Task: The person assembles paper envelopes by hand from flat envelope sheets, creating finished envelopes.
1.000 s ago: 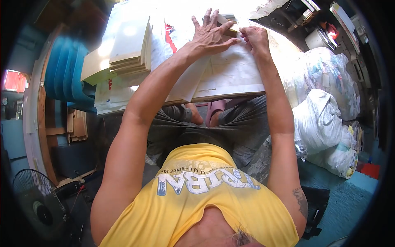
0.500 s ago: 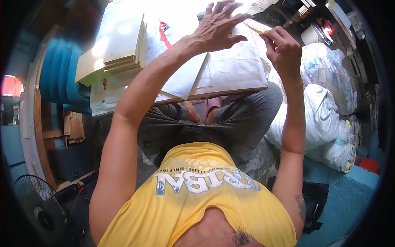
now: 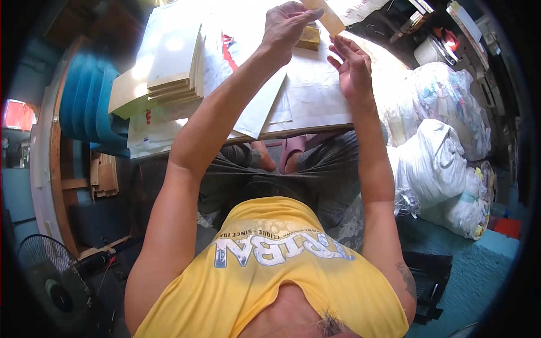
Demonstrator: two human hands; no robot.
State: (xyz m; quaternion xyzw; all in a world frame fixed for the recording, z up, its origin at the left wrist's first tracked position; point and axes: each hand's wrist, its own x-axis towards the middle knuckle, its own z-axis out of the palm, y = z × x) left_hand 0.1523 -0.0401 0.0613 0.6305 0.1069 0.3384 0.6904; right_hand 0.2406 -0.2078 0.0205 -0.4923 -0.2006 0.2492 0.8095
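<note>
My left hand is closed in a pinch on a thin tan strip, like a piece of card or wood, held above the far side of the table. The strip's upper end runs out of view. My right hand is at its lower end, fingertips right at the edge, with thumb and fingers apart. Beneath the strip, a small yellowish-brown block lies on the paper-covered table. White sheets overlap near the front edge.
A stack of cream boards stands on the table's left, beside blue plastic chairs. Filled plastic bags and a white bucket are at the right. A black fan stands lower left. My legs are folded under the table edge.
The left hand, spread before, now pinches the strip. The right hand has moved left and loosened from its pinch. The strip has shifted up and left, and the block has come into view.
</note>
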